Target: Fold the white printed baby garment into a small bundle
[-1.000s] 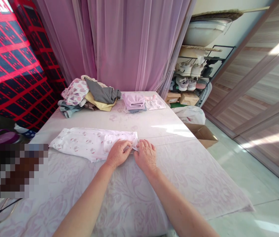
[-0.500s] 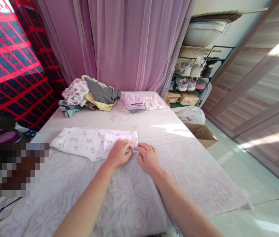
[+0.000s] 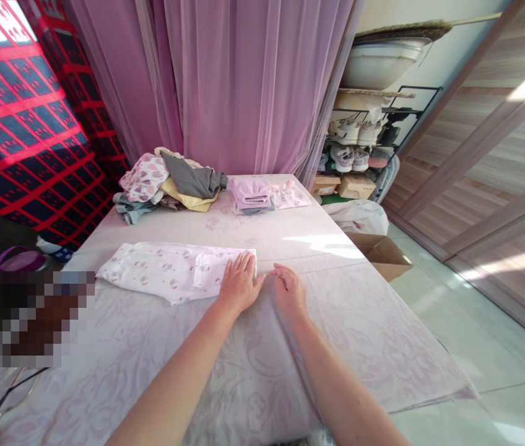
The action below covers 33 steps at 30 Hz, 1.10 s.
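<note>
A pair of pale pink printed trousers (image 3: pixel 155 266) lies lengthwise across the bed, with its right end folded back over itself. My left hand (image 3: pixel 240 282) rests flat on that folded end, fingers stretched out and nothing gripped. Just right of the trousers is my right hand (image 3: pixel 290 292), its fingers loosely bent and apart from the cloth. Nothing shows between those fingers.
A loose heap of clothes (image 3: pixel 195 179) lies at the bed's far left. Beside it stands a folded lilac stack (image 3: pixel 251 193). Purple curtains (image 3: pixel 262 87) hang behind the bed (image 3: pixel 360 334). An open cardboard box (image 3: pixel 390 272) sits on the floor at right.
My left hand has flattened and shifted slightly up and right over the folded end. My right hand has drawn off the cloth, a little to the right.
</note>
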{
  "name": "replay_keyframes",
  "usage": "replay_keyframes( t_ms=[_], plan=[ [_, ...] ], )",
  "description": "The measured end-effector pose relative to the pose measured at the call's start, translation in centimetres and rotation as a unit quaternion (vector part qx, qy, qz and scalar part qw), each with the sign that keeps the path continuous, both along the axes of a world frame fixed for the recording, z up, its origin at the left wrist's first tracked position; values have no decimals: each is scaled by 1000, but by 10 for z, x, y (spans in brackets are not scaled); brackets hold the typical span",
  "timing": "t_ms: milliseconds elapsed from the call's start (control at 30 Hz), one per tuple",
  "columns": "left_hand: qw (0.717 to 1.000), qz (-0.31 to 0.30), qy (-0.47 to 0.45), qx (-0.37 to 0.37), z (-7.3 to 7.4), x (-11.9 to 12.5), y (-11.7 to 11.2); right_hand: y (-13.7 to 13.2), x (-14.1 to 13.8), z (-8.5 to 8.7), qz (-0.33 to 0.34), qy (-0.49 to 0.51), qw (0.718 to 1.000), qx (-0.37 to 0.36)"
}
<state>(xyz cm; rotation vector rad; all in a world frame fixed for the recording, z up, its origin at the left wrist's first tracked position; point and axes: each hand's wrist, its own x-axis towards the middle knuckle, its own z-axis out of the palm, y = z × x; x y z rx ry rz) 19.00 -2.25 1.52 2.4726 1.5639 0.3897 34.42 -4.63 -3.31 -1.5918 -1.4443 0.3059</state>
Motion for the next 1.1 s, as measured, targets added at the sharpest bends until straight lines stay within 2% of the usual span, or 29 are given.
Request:
replay_keyframes(
  t_ms=[100,200,333,500,633,767,900,1100],
  plan=[
    [999,0,30,-12,-8,12,-5,2,5,-2,-20,63,998,19],
    [999,-10,44,-16,-12,12,-5,2,6,-1,-24,91,995,22],
    [998,-19,35,-39,-4,9,9,3,6,3,-19,111,993,17],
    [999,7,29,-35,-1,12,25,4,10,4,-20,132,991,16],
    [998,11,48,-46,1,15,21,5,12,5,-14,137,990,10],
    [997,46,53,-35,15,20,11,6,11,7,-23,142,990,6],
    [993,78,72,-60,26,31,8,6,11,4,-23,138,990,13],
    [996,46,46,-61,19,37,17,5,16,-1,-21,128,991,5]
  ],
)
